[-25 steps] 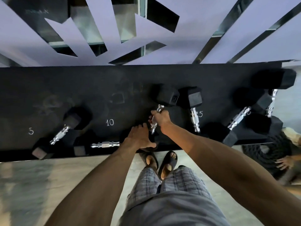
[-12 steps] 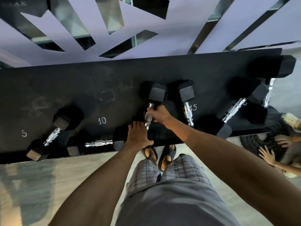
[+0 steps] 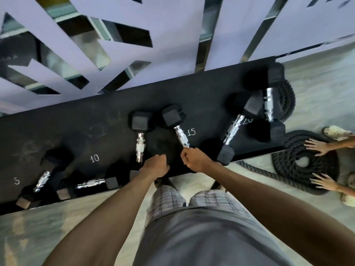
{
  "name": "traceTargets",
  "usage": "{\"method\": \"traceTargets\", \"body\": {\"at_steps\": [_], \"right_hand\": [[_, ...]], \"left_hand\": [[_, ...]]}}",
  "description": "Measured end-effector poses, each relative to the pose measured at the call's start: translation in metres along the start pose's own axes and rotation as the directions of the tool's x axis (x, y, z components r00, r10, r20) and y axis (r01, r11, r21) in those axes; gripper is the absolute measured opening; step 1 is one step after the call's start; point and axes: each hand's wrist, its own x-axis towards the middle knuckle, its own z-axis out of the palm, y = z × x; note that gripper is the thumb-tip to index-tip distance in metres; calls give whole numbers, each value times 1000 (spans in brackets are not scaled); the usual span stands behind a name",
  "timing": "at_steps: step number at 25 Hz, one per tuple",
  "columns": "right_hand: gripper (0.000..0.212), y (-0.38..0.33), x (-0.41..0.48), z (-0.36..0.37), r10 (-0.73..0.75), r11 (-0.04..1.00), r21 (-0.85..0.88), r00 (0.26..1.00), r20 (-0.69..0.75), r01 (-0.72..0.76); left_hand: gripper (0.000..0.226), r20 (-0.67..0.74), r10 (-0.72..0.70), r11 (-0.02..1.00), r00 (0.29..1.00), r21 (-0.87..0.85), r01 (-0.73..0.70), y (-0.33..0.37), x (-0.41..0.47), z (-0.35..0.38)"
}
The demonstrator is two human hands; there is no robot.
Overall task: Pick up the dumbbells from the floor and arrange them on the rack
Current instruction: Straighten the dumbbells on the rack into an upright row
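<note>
Rack [image 3: 63,123] runs 8 to 2 o'clock across the view. At 8: chalked "5" [image 3: 17,181] and a small dumbbell [image 3: 41,181], then a crosswise dumbbell [image 3: 91,183] along the front lip, under "10" [image 3: 94,158]. Centre: middle dumbbell [image 3: 140,146], no hand on its handle. Left hand [image 3: 156,167] at its 5 o'clock, fingers curled — black on black, cannot tell if it grasps anything. Right hand [image 3: 195,159] clenched round the near handle end of the 15 dumbbell [image 3: 181,138], which is on the rack beside "15" [image 3: 191,132]. At 2: big dumbbell [image 3: 233,129] partly covering "20" [image 3: 247,120], and end dumbbell [image 3: 269,104] beyond. Risks: end-of-handle grip — the far head could swing into its neighbour or pinch fingers. The crosswise one may roll off the lip.
</note>
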Motion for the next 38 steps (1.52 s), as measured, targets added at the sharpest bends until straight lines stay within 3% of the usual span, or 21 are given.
{"method": "traceTargets", "body": {"at_steps": [2,6,10,12,14,16,18,20,22,26,30,32,36,38], "right_hand": [[22,41,-17,-29,-8,998,-62,999,36,10],[23,116,-48,-81,7,993,-115,999,35,-3],[24,171,-69,-131,77,997,12,996,-50,-76],[23,188,-73,-156,119,991,70,984,-133,-111],[23,196,-74,-180,162,986,79,958,-238,-147],[18,205,-71,-201,214,977,84,896,-388,-197],[13,212,-62,-219,260,966,126,821,-509,-228],[20,221,-48,-234,280,960,163,779,-561,-227],[30,226,-32,-245,305,952,199,754,-581,-232],[41,231,0,-254,370,918,307,816,-444,-249],[38,238,26,-258,415,843,473,867,-274,-254],[32,243,33,-255,397,835,496,885,-244,-238],[28,252,43,-252,328,838,504,932,-158,-209],[28,253,44,-255,315,834,513,939,-138,-204]], "left_hand": [[11,50,9,991,999,-137,-2,40,0,1],[22,71,-21,979,997,-200,35,115,4,10],[22,25,32,960,999,-279,-24,199,13,0],[20,-130,46,952,990,-294,-83,239,22,-15],[15,-344,48,944,938,-292,-156,272,33,-33],[14,-444,-14,912,896,-374,-171,299,52,-53],[33,-395,-153,844,906,-529,-87,309,82,-67],[59,-220,-258,753,941,-656,53,309,115,-66],[69,-74,-292,685,954,-712,155,309,132,-58],[56,21,-247,621,969,-764,175,314,145,-33],[50,43,-312,491,949,-848,200,316,166,-24],[40,55,-345,498,937,-835,232,320,171,-25],[58,72,-381,505,922,-819,273,315,185,-19],[56,67,-386,508,920,-817,272,315,178,-25]]}}
